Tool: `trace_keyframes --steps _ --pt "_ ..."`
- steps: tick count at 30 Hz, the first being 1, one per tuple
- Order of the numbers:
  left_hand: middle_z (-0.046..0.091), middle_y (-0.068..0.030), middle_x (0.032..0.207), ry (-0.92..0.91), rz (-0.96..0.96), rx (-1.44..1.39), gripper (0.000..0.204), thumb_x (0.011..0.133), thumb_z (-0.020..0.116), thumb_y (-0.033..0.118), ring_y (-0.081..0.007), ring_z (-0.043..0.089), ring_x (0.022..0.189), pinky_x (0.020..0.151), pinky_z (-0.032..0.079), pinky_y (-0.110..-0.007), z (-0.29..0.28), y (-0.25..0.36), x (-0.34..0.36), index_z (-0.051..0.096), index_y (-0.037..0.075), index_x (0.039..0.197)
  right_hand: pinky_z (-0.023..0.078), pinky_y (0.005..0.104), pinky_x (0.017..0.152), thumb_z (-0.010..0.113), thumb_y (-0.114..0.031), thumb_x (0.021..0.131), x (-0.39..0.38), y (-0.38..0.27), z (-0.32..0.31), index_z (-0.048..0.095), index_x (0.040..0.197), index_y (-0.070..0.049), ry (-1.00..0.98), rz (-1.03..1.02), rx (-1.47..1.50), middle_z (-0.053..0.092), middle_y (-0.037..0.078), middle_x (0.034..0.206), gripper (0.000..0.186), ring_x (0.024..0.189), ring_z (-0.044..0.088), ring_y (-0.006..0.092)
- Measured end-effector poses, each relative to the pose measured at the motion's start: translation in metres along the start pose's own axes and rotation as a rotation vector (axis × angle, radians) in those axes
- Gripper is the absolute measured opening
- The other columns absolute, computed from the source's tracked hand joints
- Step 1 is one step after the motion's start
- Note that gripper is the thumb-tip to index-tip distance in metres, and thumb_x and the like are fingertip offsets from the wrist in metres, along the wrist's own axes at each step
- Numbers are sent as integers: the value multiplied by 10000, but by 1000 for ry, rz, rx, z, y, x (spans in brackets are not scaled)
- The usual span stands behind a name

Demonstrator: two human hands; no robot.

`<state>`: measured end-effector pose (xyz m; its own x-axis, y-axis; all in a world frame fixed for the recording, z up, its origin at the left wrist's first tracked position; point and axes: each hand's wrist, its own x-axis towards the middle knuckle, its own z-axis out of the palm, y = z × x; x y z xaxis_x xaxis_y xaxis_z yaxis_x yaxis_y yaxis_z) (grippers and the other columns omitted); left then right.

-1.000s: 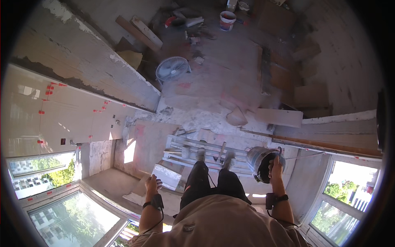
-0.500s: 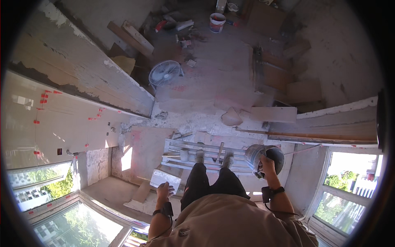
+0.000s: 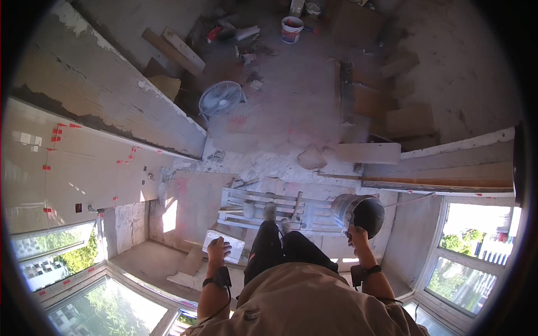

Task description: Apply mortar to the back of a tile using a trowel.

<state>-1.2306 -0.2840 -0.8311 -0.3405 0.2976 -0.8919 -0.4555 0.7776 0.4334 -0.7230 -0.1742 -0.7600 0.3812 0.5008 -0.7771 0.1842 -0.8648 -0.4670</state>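
Note:
My right hand (image 3: 358,237) is closed at the near edge of a grey, dust-coated bucket (image 3: 343,208), its fingers curled against the rim. The bucket's dark mouth faces up, and its contents cannot be made out. My left hand (image 3: 218,250) hangs with loosely bent, parted fingers and nothing visible in it. Below it lies a pale rectangular slab (image 3: 234,256). My feet are on or over a slatted platform (image 3: 246,196). On it are a small pale cup-like thing (image 3: 249,210) and a stick-like handled tool (image 3: 297,205).
A fan (image 3: 221,98) stands on the floor ahead, with a white bucket (image 3: 291,29) farther off. Loose boards (image 3: 367,153) lie at the right beside a low wall. Tiles with red spacers (image 3: 84,162) cover the left wall. Windows (image 3: 468,252) flank both sides.
My right hand has drawn back toward me along the bucket's rim, while the bucket stays in place. My right foot has shifted left toward the other foot. My left hand has risen slightly.

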Motion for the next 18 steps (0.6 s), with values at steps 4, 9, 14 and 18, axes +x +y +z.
trace_keyframes --steps 4,9,14,18 --pt "668 -99 927 16 -75 11 383 942 599 327 -223 673 801 650 530 -348 0 -28 -22 570 28 1180 429 286 435 603 -367 889 27 7 3 618 815 -45 -11 -19 -41 577 35 646 331 485 546 133" --pt "666 -104 942 119 -83 1 376 949 598 321 -221 667 808 685 532 -356 -20 -43 -53 563 27 1182 451 289 441 599 -372 892 70 19 17 619 790 -47 -103 34 -88 586 35 644 341 473 551 136" --pt "656 -127 976 214 -54 -42 393 955 591 321 -228 661 838 723 529 -359 -30 -54 -91 544 15 1198 472 313 431 558 -381 879 108 39 34 625 774 -39 -145 30 -312 596 43 629 363 470 576 156" --pt "656 -137 974 270 -92 -18 425 958 601 317 -231 666 831 724 536 -359 -32 -62 -115 533 -5 1226 394 299 410 582 -376 909 119 30 55 573 790 -98 -262 21 -342 522 -6 599 302 447 483 118"
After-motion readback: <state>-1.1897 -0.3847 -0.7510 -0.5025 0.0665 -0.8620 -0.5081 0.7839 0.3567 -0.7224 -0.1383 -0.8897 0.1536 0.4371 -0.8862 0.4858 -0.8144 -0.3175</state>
